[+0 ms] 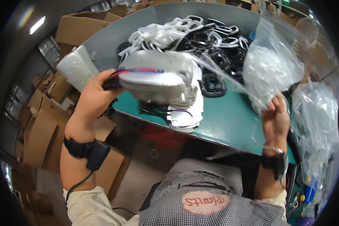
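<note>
My left hand (98, 88) is closed around the wired end of a stack of white oval parts (150, 80), lifted above the table's left side. Red and blue wires (139, 70) run along its top, and the stack's right end is smeared by motion. Below it, more flat white pieces (186, 116) with thin wires lie at the table's front edge. At the right, my right hand (277, 118) is closed on thin clear plastic film (229, 81), which stretches leftward toward the stack. Its far end is blurred.
White and black plastic frames (199, 35) are heaped at the back of the green table (229, 124), against a grey rim wall (120, 26). A clear bag of parts (267, 64) stands beside my right hand. Plastic bags (316, 120) hang farther right; cardboard boxes (45, 132) fill the left.
</note>
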Demonstrator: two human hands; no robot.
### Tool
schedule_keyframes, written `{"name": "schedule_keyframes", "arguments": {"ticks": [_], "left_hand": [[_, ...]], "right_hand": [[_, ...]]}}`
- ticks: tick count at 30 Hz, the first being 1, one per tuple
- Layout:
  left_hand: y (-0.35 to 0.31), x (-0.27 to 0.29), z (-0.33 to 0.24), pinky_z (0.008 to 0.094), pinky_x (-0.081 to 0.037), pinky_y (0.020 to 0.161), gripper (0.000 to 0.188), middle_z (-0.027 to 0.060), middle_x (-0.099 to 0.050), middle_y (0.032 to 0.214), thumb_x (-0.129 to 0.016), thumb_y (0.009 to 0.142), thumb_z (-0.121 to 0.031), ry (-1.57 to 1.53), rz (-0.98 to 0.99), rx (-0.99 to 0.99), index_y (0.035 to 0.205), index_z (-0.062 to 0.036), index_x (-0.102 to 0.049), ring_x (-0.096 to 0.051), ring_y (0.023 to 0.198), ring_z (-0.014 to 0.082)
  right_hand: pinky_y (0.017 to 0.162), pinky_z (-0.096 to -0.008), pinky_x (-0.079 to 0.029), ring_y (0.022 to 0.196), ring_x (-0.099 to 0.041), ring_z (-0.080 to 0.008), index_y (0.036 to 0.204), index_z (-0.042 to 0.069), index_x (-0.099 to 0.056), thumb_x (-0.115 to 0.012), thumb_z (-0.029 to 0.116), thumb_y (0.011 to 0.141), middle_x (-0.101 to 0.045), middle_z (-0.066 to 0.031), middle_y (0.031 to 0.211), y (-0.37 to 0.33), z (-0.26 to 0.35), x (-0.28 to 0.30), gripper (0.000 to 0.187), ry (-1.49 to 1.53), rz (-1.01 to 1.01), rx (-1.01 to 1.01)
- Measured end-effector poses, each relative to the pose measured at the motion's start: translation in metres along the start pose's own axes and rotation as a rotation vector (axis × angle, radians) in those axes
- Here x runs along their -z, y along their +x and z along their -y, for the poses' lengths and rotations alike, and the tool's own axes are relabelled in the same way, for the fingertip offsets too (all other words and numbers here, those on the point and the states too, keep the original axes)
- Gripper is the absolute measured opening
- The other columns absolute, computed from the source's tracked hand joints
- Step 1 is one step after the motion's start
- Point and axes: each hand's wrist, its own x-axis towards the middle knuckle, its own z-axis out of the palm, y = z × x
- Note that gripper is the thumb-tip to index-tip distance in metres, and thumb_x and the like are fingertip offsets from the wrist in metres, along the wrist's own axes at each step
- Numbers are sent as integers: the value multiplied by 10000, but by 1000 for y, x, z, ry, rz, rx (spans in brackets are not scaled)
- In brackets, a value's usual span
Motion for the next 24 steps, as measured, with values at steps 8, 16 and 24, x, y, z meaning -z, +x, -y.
{"name": "schedule_keyframes", "arguments": {"ticks": [8,16,24], "left_hand": [[3,47,46,285,-485,823,322,31,-696,940,-625,771,115,246,199,-96,1055,-26,-682,-624,897,131],[-8,117,74,264,-470,745,237,21,-686,864,-693,840,-71,519,-373,-22,1070,-13,-685,-593,781,98],[-6,122,114,305,-490,737,316,101,-690,845,-687,804,-129,513,-329,94,1101,-22,-685,-621,775,144]], "right_hand": [[794,-293,-514,887,-629,-168,1107,36,-587,-592,62,951,-635,-81,971,84,98,200,158,37,150,-18],[874,-265,-496,1018,-607,-171,1301,32,-544,-610,-17,871,-636,-96,1136,50,214,336,438,-1570,-437,694],[686,-202,-517,837,-642,-125,1157,-33,-623,-613,127,976,-664,-69,995,2,191,195,242,-212,-146,353]]}}
